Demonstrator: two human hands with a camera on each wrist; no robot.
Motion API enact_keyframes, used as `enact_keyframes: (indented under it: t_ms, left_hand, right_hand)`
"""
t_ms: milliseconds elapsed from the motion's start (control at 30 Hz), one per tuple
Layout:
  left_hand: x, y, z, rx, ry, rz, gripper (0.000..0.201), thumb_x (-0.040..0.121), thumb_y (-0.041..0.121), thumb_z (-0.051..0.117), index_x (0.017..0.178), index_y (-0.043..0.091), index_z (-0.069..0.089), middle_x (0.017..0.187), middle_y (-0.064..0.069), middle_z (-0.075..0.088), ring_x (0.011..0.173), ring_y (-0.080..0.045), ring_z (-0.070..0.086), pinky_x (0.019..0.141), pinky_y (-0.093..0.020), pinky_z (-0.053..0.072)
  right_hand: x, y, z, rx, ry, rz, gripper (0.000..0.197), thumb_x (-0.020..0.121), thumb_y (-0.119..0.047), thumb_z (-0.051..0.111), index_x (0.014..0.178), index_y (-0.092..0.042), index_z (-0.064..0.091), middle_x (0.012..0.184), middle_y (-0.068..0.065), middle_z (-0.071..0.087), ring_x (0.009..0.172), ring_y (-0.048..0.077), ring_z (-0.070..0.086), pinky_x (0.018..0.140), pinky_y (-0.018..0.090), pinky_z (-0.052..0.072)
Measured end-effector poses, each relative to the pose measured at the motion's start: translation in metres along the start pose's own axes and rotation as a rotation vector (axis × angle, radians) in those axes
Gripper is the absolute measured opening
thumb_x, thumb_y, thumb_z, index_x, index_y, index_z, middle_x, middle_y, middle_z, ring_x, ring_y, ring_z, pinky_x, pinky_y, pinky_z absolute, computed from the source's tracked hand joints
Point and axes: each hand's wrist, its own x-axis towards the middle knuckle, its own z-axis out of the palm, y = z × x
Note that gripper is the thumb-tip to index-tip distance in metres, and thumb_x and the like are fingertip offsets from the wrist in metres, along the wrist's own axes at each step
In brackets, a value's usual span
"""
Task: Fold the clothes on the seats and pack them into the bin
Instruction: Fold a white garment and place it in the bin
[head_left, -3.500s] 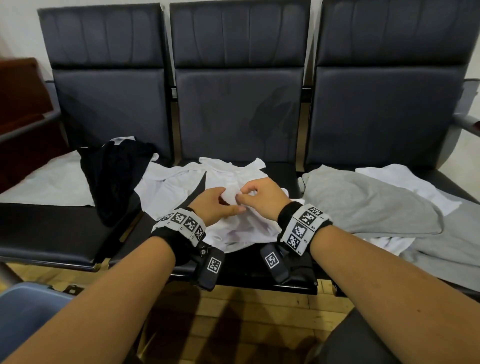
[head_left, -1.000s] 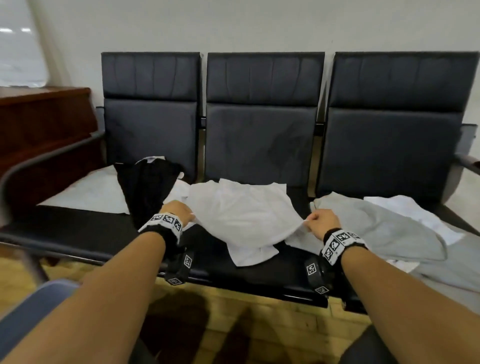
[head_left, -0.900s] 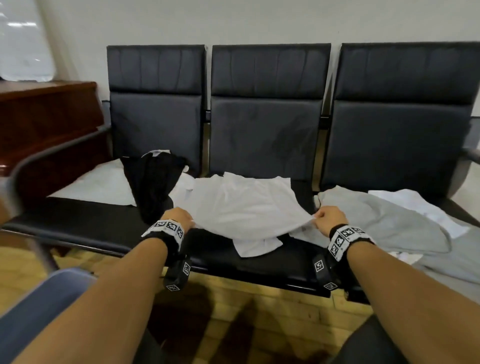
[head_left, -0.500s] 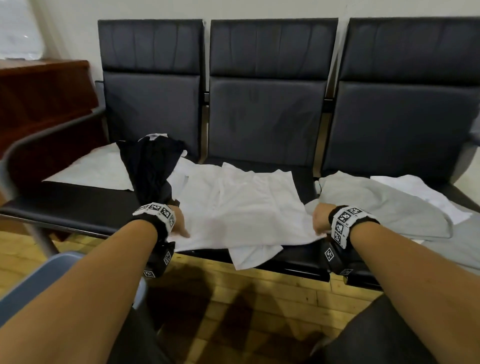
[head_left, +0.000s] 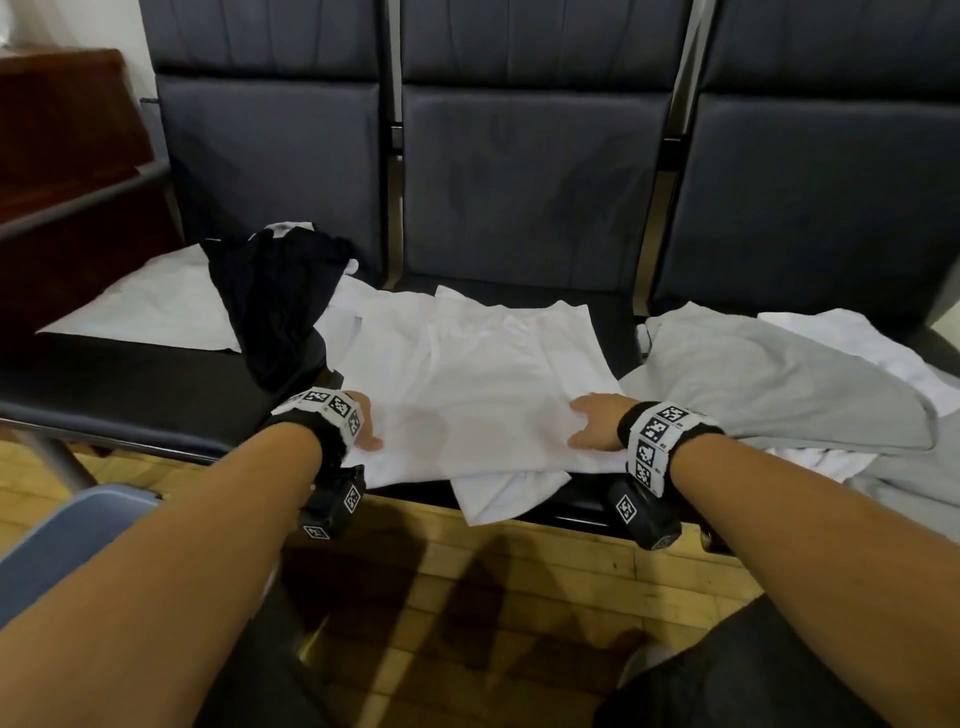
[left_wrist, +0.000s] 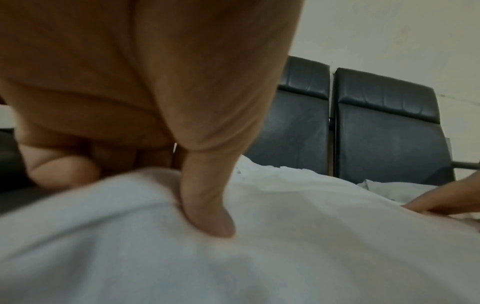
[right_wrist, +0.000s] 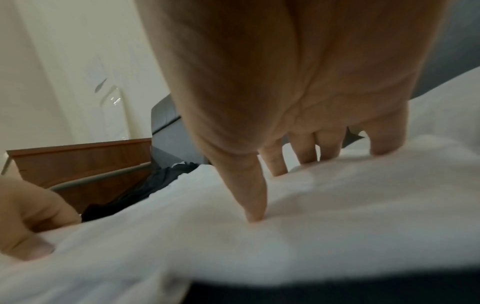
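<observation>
Head view showed a white shirt (head_left: 467, 384) spread flat over the middle seat (head_left: 613, 317) of a row of three dark seats, its near edge hanging a little past the seat's front. The left hand (head_left: 363, 423) lay at the shirt's near left corner and the right hand (head_left: 595, 423) at its near right side, well apart from each other.

Left wrist view showed the thumb pressed down into the white cloth (left_wrist: 259, 246), with the other fingers curled behind a raised fold of it, so that hand's grip was closed on the shirt. Right wrist view showed the right thumb pressed on top of the cloth (right_wrist: 311, 226) and the four fingers (right_wrist: 303, 150) going down behind a ridge of it; that hand's grip also pinched the shirt.

A black garment (head_left: 270, 306) lay bunched on the left seat, touching the shirt's left side, with another white piece (head_left: 150, 306) spread beneath and beyond it. A grey garment (head_left: 769, 384) lay on the right seat just beside the shirt, with more white cloth (head_left: 852, 338) behind it. A blue bin's (head_left: 62, 540) rim showed at the lower left, on the wooden floor (head_left: 519, 597).
</observation>
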Motion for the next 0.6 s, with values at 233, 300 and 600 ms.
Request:
enact_keyframes:
  t_ms: [233, 300, 600]
  left_hand:
    - [0.031, -0.003, -0.051, -0.212, -0.007, -0.059, 0.053, 0.089, 0.058, 0.054, 0.065, 0.01, 0.058, 0.072, -0.002, 0.064, 0.071, -0.02, 0.06, 0.067, -0.026, 0.047]
    - [0.047, -0.003, -0.07, -0.37, 0.024, -0.077, 0.046, 0.092, 0.047, 0.055, 0.069, 0.007, 0.057, 0.075, -0.005, 0.064, 0.065, -0.018, 0.058, 0.057, -0.025, 0.044]
    - [0.151, -0.003, -0.101, -1.059, 0.155, -0.228, 0.017, 0.091, 0.025, 0.06, 0.099, 0.009, 0.059, 0.079, -0.004, 0.05, 0.074, -0.021, 0.051, 0.067, -0.03, 0.045]
  right_hand:
    - [0.054, 0.014, -0.065, 0.225, 0.233, 0.13, 0.051, 0.091, -0.043, 0.061, 0.114, 0.002, 0.064, 0.111, 0.014, 0.064, 0.1, 0.031, 0.061, 0.075, 0.03, 0.045]
    - [0.08, 0.018, -0.081, 0.383, 0.29, 0.19, 0.054, 0.088, -0.042, 0.066, 0.118, 0.003, 0.062, 0.105, 0.016, 0.063, 0.082, 0.029, 0.059, 0.067, 0.03, 0.044]
    - [0.195, 0.041, -0.105, 0.776, 0.318, 0.384, 0.045, 0.075, -0.039, 0.072, 0.102, -0.006, 0.057, 0.097, 0.017, 0.068, 0.096, 0.037, 0.068, 0.089, 0.05, 0.055]
